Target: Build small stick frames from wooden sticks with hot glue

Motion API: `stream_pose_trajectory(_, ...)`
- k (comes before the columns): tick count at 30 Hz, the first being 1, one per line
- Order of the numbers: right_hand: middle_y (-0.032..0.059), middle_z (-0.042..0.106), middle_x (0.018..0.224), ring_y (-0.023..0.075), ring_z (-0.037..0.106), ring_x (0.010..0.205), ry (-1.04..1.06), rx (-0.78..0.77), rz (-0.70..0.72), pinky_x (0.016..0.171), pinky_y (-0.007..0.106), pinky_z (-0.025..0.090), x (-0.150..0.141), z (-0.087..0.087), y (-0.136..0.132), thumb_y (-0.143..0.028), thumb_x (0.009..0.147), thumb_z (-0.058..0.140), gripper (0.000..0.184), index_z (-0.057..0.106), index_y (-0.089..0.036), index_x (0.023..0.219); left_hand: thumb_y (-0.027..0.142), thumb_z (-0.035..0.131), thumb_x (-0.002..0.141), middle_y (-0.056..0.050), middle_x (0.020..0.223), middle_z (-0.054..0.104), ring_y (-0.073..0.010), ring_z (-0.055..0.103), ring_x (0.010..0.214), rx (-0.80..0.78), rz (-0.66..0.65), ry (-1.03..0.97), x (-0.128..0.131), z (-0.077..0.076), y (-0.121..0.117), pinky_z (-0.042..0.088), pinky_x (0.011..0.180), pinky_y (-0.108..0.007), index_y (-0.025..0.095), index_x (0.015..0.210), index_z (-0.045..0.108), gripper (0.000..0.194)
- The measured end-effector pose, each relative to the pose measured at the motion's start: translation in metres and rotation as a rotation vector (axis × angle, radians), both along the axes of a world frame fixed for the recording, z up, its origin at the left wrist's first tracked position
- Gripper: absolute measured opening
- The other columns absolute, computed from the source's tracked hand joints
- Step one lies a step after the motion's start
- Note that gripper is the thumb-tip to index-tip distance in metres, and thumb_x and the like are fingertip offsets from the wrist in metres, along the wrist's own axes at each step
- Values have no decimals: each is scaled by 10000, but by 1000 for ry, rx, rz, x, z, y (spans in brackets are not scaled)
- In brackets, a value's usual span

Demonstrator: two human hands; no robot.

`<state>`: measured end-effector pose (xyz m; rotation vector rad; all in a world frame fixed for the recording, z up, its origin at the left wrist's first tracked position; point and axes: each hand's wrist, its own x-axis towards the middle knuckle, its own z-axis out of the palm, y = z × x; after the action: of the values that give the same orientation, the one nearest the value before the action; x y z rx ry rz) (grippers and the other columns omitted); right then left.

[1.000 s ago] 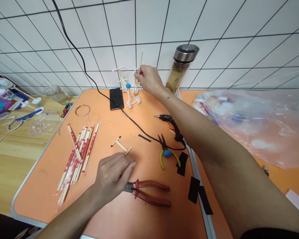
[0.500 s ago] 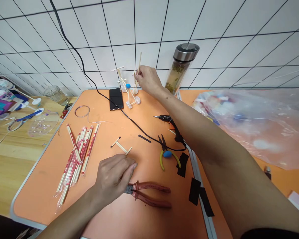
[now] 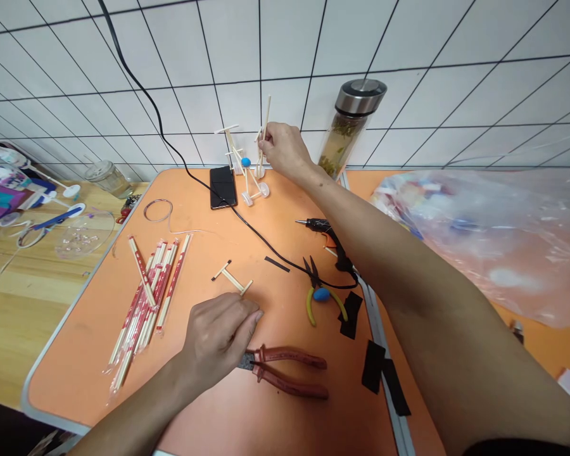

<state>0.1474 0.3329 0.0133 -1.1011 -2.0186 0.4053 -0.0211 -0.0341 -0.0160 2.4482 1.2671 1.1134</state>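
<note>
My right hand (image 3: 284,151) pinches a thin upright wooden stick (image 3: 265,117) against a small wheeled frame of wooden sticks (image 3: 244,170) with a blue ball in it. That frame stands on the orange table (image 3: 99,354) near the wall. My left hand (image 3: 218,335) rests low on the table with its fingers closed, and anything in them is hidden. Just beyond it lies a small T-shaped stick piece (image 3: 232,280). Red-handled pliers (image 3: 289,373) lie under its edge, their jaws partly hidden.
Wrapped chopsticks (image 3: 145,297) lie left of my left hand. A phone (image 3: 222,187), a black cable (image 3: 204,183), a glue gun (image 3: 320,231), yellow-handled cutters (image 3: 320,294), black tape pieces (image 3: 351,315), a glass bottle (image 3: 354,120) and a plastic bag (image 3: 479,247) surround my arms.
The view has shifted slightly. Both hands stay almost where they were, with the right hand still on the stick at the frame.
</note>
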Motion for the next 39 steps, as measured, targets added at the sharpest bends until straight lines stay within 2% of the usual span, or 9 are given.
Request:
stream_pose_trajectory(8,87,817,1018,346,749,1072,43,5,-68,959,501,587,8,33,-34,-252,1009,661,177,617,-281,840,103,659,1046,5,762,725,-110,642,626,-88,73,-131,3,9,0,492,592,-239,205,964,729,148)
stream_pose_trajectory(11,63,795,908,315,788,891,109,0,-49,807,478,604,19,66,-77,-262,996,687,157,642,-277,846,186,713,1045,7,779,745,-90,615,614,-254,193,-325,0,14,1,475,568,-211,200,932,763,125)
stream_pose_trajectory(15,51,788,875,268,768,750,213,-219,160,611,432,571,27,98,-158,-307,998,738,132,693,-286,875,370,809,1004,4,796,705,-110,630,675,-454,317,-681,-3,14,9,517,618,-219,192,1145,793,228)
stream_pose_trajectory(20,44,779,812,219,725,675,238,-415,348,589,410,553,23,84,-215,-431,975,834,242,709,-285,828,519,902,900,-15,883,715,-115,609,701,-536,278,-863,-3,10,17,512,654,-239,182,1303,723,555)
stream_pose_trajectory(25,29,774,784,213,696,635,254,-446,363,572,401,536,17,58,-224,-546,980,821,303,700,-301,848,583,830,935,-18,743,744,-102,529,572,-643,237,-856,-3,11,18,390,545,-232,170,1098,746,451)
stream_pose_trajectory(28,35,748,728,245,690,640,97,-327,288,615,429,524,22,58,-234,-584,1041,721,366,693,-302,808,535,811,937,-8,672,724,-91,473,515,-689,253,-870,-6,13,19,344,512,-235,170,959,722,376)
stream_pose_trajectory(32,104,818,925,344,747,935,-237,190,130,801,510,509,30,67,-254,-444,1104,610,290,768,-319,895,474,797,921,-7,638,719,-83,436,485,-720,285,-840,-9,13,22,304,495,-234,169,888,719,317)
stream_pose_trajectory(35,64,828,1292,356,703,1221,-499,429,258,1011,579,469,29,68,-260,-260,1084,587,242,790,-388,1055,442,795,910,-6,624,713,-88,457,489,-697,258,-819,-10,11,24,317,504,-233,170,873,735,281)
stream_pose_trajectory(39,-24,832,1156,265,701,1113,-705,485,386,1211,566,346,26,61,-249,-153,1084,491,382,766,-414,1040,448,787,902,-1,623,708,-86,453,486,-670,221,-826,-10,5,26,316,502,-229,175,862,731,282)
